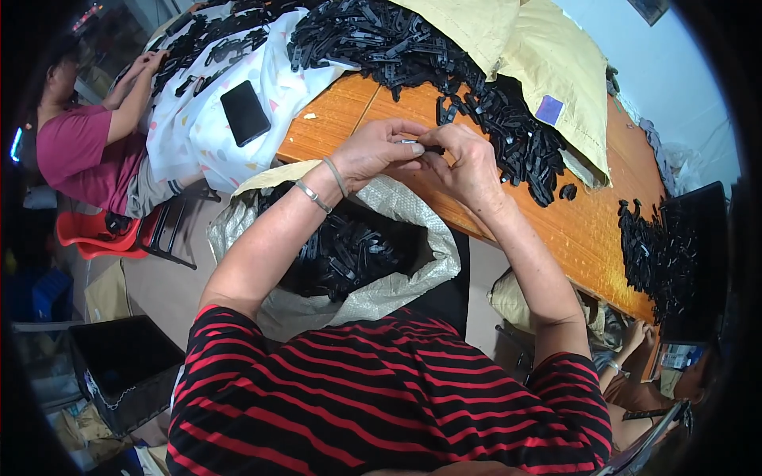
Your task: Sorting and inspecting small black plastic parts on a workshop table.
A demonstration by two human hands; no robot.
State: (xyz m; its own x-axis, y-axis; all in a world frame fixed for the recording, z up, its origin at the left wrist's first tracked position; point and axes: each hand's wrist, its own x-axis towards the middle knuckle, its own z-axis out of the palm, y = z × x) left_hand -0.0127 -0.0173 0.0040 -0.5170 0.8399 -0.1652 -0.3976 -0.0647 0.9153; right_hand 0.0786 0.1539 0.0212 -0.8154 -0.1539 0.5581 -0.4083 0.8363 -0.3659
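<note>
Both hands meet over the near edge of the wooden table (341, 107), approx. chest height. Left hand (371, 151) and right hand (468, 163) pinch the same small black plastic part (429, 148) between thumbs and fingertips; only a sliver of it shows, rest is hidden by the fingers. Grip looks firm on both sides, i.e. neither hand is loose. Held up off the table, prob. so both thumbs can get at it and the eyes can see it close.

Directly under the hands an open woven sack (397, 278) sits at the person's lap, mouth folded back, full of similar black parts (349, 250). Placement makes sense: a short drop or reach from the hands, no stretching.

On the table beyond the hands, a long heap of black parts (508, 135) runs diagonally, within arm's reach of the right hand. A second, smaller batch (655, 254) lies well apart toward the right end, in front of another worker whose hand (631, 337) shows below the table edge. Yellowish padded bags (556, 71) lie behind the heap, touching it.

To the left, a patterned white cloth (238, 111) covers the far part of the table, w/ a black phone (244, 113) lying flat on it, kept apart from the parts. A person in a maroon shirt (75, 155) sits there on a red chair (87, 234), hands on more parts.
</note>
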